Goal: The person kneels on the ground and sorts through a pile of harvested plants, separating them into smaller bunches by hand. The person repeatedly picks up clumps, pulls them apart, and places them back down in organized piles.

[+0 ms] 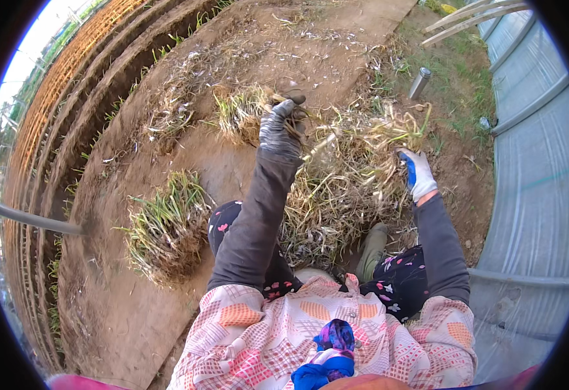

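Note:
My left hand (280, 127), in a grey striped glove, is closed around a small bunch of dry onion-like stalks (292, 127). Just beyond it sits a trimmed-looking clump of green-topped plants (240, 113) with roots. My right hand (418, 174), in a white glove with a blue palm, grips some withered stalks (399, 131) at the right edge of a large heap. That heap of tangled, mostly yellowed plants (333, 195) lies on the soil between my legs. Another bundle with green leaves and brown roots (170, 229) rests beside my left knee.
A metal cylinder (419, 84) stands on the ground beyond my right hand. Plastic greenhouse sheeting (538, 161) on ribs runs along the right. Furrowed soil rows (65, 112) lie left, with a grey bar (31, 218) nearer. Plant scraps (172, 112) litter the dirt ahead.

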Motion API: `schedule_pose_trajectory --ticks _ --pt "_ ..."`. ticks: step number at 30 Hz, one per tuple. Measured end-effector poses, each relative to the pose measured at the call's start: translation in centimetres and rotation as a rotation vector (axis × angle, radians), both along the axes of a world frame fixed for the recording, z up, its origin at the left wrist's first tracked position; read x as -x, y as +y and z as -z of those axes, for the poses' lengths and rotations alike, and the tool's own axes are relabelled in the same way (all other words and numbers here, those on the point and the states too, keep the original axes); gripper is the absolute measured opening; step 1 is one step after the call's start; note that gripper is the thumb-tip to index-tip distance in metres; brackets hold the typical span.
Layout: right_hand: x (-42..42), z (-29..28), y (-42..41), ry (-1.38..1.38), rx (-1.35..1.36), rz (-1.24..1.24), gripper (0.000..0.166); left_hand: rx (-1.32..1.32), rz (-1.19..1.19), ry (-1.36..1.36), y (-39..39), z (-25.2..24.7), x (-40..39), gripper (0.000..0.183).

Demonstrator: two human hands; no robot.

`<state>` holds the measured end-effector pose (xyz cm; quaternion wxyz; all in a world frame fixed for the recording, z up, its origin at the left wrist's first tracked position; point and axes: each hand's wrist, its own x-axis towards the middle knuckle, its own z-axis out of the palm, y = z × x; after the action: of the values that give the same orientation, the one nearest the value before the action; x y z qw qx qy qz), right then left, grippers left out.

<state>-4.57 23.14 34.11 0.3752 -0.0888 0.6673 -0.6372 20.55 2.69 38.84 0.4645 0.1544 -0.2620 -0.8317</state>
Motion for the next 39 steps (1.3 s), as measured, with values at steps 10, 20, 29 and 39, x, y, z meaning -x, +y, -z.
schedule_pose_trajectory --ticks 10,20,29,39 --pt "-0.8 0.2 0.9 -0.316 0.308 -0.103 0.022 0.216 0.266 -0.359 3.9 1.6 2.2 0.021" --pt "-1.4 -0.5 -0.3 -0.53 0.536 -0.183 0.033 0.556 0.516 -0.825 6.4 6.0 4.5 0.014" --pt "-3.4 -0.2 -1.2 -0.655 0.514 -0.196 0.033 0.512 0.326 -0.443 8.7 5.5 6.7 0.015" --pt "-3.5 -0.7 -1.4 -0.569 0.486 -0.09 0.032 0.01 0.207 -0.15 6.0 1.7 3.9 0.017"
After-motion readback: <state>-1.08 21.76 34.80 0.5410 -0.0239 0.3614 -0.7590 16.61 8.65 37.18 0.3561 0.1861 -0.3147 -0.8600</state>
